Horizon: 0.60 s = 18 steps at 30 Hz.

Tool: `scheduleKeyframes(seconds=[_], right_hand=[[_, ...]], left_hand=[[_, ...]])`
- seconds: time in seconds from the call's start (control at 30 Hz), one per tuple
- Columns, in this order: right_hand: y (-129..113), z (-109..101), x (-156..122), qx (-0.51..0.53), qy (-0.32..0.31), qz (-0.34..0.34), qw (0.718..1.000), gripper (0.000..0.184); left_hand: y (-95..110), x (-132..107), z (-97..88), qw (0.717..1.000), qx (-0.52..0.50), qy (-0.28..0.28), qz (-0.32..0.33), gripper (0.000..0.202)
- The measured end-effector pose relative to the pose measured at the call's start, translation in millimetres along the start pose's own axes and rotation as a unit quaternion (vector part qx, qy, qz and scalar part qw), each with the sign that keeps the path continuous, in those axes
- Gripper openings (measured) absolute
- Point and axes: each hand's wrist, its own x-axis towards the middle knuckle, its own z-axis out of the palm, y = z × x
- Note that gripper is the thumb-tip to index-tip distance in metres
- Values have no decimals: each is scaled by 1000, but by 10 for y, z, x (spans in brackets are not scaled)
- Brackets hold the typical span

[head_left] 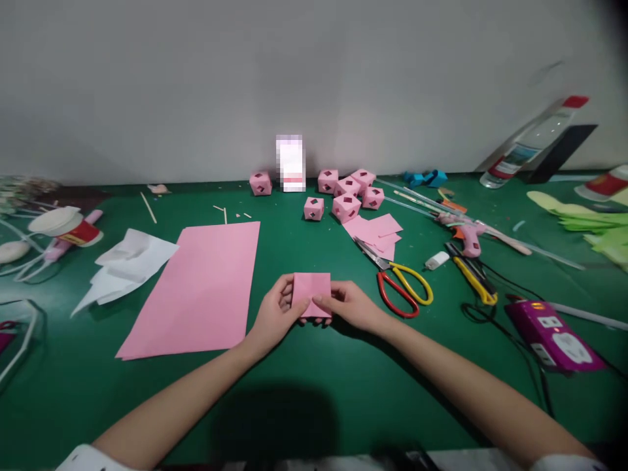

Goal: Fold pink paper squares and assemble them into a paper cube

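A small square of folded pink paper (313, 286) is held up just above the green table, between both hands. My left hand (280, 306) grips its left side, thumb on the front face and fingers behind. On the opposite side my right hand (354, 304) pinches it the same way, and the two thumb tips nearly meet at the middle. Left of my hands lies a stack of large pink paper sheets (206, 288). Scissors (392, 273) with one red and one yellow handle rest to the right. Pink paper cut pieces (375, 232) lie by the blades.
Several pink paper cubes (346, 207) with diamond holes stand near the wall, beside a bright blurred screen (291, 163). At right are a pink glue gun (468, 235), a yellow-handled cutter (473, 278), a purple power strip (554, 335) and a leaning bottle (532, 147). White crumpled paper (125, 265) lies left.
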Motion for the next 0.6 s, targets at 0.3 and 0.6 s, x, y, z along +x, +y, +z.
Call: scheduleKeyframes(seconds=[0.3, 0.6], right_hand=[[52, -75, 37, -38, 170, -58, 983, 38], [3, -84, 112, -200, 176, -100, 959, 35]], left_hand=[[-9, 101, -31, 995, -45, 10, -87, 39], [29, 114, -90, 995, -53, -3, -90, 35]])
